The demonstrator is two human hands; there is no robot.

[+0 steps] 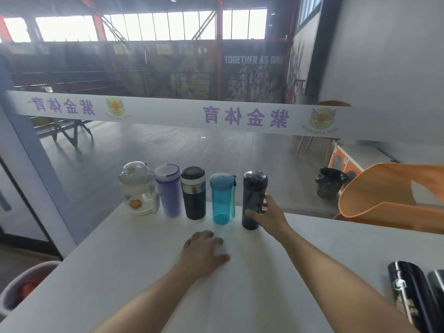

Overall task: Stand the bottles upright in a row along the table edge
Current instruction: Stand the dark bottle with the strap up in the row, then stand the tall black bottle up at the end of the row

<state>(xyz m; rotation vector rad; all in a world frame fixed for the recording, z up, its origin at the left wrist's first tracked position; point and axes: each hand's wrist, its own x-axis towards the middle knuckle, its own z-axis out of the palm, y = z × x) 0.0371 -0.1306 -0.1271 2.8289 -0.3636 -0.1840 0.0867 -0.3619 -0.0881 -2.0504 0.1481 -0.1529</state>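
Observation:
Several bottles stand upright in a row at the far edge of the white table (134, 280): a clear white bottle (139, 188), a lilac bottle (169, 191), a black and silver flask (194, 192), a teal bottle (221, 198) and a dark smoky bottle (253, 199). My right hand (269, 216) wraps the dark smoky bottle's lower right side, and the bottle stands on the table. My left hand (204, 251) lies flat on the table in front of the teal bottle, holding nothing. Two black bottles (413, 296) lie at the table's right near corner.
An orange chair (394, 195) stands just beyond the table's right side. A glass wall with a white printed band runs right behind the bottle row. A grey bin (26, 284) sits on the floor at lower left.

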